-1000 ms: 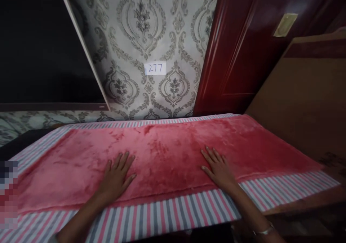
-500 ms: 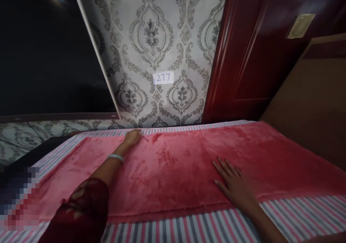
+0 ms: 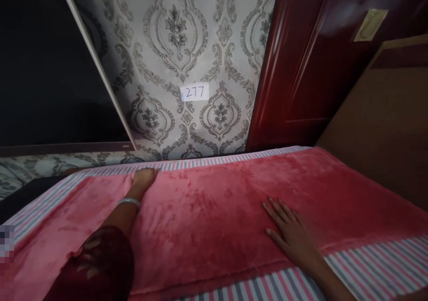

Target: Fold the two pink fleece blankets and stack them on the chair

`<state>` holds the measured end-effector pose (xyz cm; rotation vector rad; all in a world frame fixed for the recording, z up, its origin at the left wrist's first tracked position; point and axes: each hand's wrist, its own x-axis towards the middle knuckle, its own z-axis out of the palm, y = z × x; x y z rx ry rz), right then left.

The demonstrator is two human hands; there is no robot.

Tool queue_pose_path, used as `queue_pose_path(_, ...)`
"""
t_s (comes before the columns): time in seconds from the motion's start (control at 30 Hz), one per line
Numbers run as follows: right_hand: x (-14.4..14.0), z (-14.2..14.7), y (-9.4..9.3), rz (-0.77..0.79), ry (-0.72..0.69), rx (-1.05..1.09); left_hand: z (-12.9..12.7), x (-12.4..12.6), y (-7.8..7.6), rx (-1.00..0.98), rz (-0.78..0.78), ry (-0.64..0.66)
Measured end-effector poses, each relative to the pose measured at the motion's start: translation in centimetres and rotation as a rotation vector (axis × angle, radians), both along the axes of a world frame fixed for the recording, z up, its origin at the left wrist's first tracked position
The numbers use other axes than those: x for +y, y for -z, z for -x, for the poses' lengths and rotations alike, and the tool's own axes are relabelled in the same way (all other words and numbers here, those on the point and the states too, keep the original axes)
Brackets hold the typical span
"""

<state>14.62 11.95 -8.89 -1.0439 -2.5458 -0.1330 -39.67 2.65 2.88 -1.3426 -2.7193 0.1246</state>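
A pink plush blanket (image 3: 207, 220) lies spread over a striped sheet (image 3: 274, 283) of pink, grey and white. My left hand (image 3: 145, 178) is at the blanket's far edge, its fingers closed on the fabric; the fingertips are hidden, and the plush bunches slightly beside the wrist. A pale bracelet (image 3: 129, 201) circles that wrist. Nearer the blanket's front edge, my right hand (image 3: 290, 232) rests flat on the plush with its fingers spread, holding nothing.
Patterned wallpaper (image 3: 220, 60) with a paper label (image 3: 195, 92) reading 277 rises behind the far edge. A dark screen (image 3: 50, 78) hangs at the left. Dark red wood panelling (image 3: 301, 69) and a brown board (image 3: 384, 127) stand at the right.
My left hand has shifted a little left along the blanket's far edge, where the plush is now slightly bunched. The view has turned slightly. My right hand stays flat in place.
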Motion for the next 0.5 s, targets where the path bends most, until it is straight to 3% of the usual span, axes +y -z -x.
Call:
queue_pose_path(0.17, -0.8, 0.6, -1.8, 0.094, 0.039, -0.028, -0.5, 0.4, -1.3, -0.045, 0.037, 0.041)
queue_pose_path(0.3, -1.2, 1.0, -3.3, 0.196, 0.066, -0.037, -2.8, 2.1, -2.3, -0.086, 0.028, 0.173)
queue_pose_path(0.5, -1.6, 1.2, -4.9, 0.295, 0.079, -0.037, -8.5, 5.9, -1.0, -0.088, -0.008, 0.336)
